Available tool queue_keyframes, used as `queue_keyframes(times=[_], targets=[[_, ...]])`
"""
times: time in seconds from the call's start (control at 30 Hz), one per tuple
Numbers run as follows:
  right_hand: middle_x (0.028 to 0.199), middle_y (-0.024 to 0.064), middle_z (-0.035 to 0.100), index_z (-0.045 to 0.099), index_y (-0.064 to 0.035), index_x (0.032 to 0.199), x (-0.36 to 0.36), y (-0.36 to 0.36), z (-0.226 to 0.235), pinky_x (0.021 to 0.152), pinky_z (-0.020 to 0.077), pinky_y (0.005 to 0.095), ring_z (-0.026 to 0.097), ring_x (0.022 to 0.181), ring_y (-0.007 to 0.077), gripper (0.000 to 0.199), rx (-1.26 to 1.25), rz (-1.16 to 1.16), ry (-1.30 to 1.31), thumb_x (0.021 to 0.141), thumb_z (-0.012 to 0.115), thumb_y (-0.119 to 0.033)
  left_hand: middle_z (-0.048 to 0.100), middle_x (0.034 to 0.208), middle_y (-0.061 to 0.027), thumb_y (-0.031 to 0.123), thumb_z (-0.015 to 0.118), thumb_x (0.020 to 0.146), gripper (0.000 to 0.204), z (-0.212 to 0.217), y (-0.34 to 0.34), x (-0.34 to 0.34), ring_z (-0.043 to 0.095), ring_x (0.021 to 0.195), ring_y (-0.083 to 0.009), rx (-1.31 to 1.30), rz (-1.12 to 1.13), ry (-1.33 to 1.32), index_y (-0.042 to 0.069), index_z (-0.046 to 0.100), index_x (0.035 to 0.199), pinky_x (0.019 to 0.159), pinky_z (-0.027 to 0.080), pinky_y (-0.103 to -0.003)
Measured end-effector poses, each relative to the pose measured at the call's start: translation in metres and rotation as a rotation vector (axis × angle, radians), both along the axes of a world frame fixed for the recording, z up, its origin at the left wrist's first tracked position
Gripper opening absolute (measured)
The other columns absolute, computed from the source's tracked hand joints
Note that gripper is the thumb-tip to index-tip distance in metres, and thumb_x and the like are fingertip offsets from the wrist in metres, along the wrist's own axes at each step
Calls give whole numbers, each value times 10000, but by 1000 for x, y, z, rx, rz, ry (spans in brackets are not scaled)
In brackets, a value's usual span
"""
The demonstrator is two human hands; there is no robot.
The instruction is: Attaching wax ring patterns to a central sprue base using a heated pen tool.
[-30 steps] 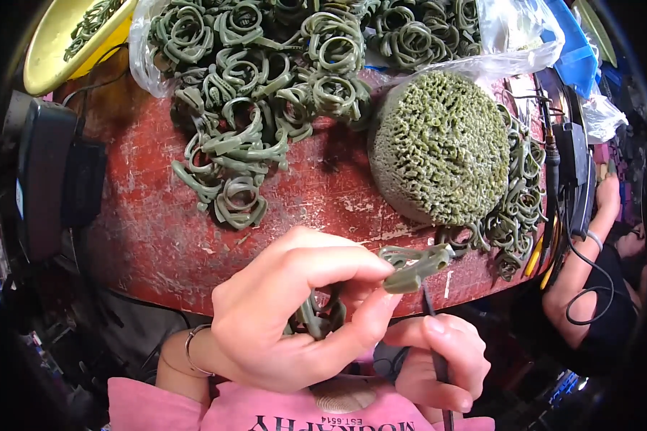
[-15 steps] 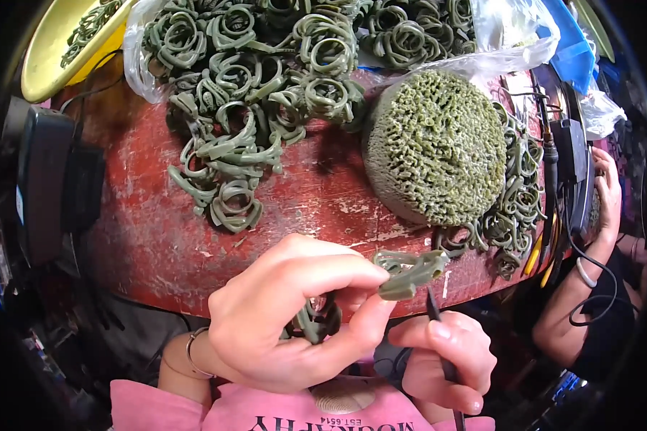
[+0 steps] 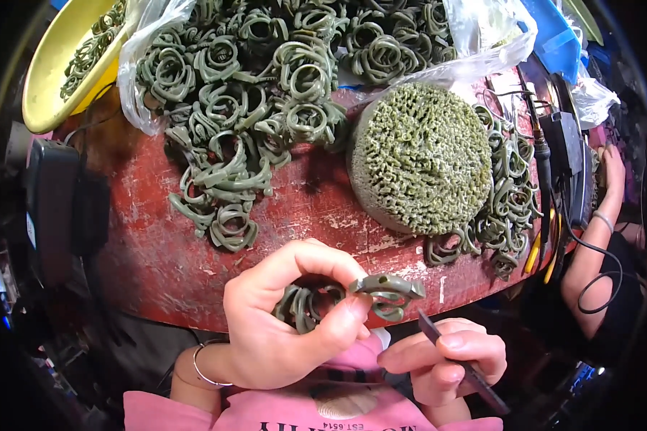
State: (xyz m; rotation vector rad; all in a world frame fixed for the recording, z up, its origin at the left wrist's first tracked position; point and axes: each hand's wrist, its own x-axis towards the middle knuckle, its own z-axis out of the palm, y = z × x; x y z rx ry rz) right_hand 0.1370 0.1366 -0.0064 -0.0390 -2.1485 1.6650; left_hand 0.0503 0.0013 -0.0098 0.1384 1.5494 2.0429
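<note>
Left hand [image 3: 280, 330] pinching green ring [image 3: 388, 291], yellow bowl [image 3: 47, 79] holding rings

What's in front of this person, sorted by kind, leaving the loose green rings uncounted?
Yellow bowl: 1
Clear plastic bag: 1
Round green bristly mound: 1
Thin dark tool in right hand: 1
Green ring piece pinched in left hand: 1
Total: 5

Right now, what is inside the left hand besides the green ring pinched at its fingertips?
In the curl of the left hand, behind the pinched green ring, sit more green rings, at least two. The palm and fingers cover the rest, so their full number cannot be seen.
</note>
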Motion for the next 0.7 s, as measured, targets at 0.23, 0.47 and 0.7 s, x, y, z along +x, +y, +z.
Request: queue_keyframes(times=[0.23, 0.47, 0.7], targets=[[464, 52, 555, 390, -53, 955, -3, -2, -2, 368, 428, 214, 554, 401, 127, 336, -43, -12, 39, 911, 368, -386, 522, 765, -131, -77, 463, 757, 74, -1, 3, -4, 576, 574, -150, 3, -93, 85, -45, 456, 823, 479, 512, -240], [423, 16, 518, 392, -51, 894, -2, -11, 2, 402, 385, 190, 493, 363, 89, 369, -3, -247, -118, 917, 347, -417, 524, 766, -135, -84, 453, 755, 71, 1, 2, -5, 572, 556, -147, -12, -88, 32, -45, 457, 815, 475, 506, -237], [418, 55, 512, 439, -50, 803, -5, -5, -1, 349, 374, 194, 498, 360, 109, 371, -151, -163, -26, 909, 378, -400, 571, 813, -73, -21, 570, 788, 130, -4, -2, -3, 577, 648, -87, 105, -64, -23, -43, 528, 908, 568, 485, -207]])
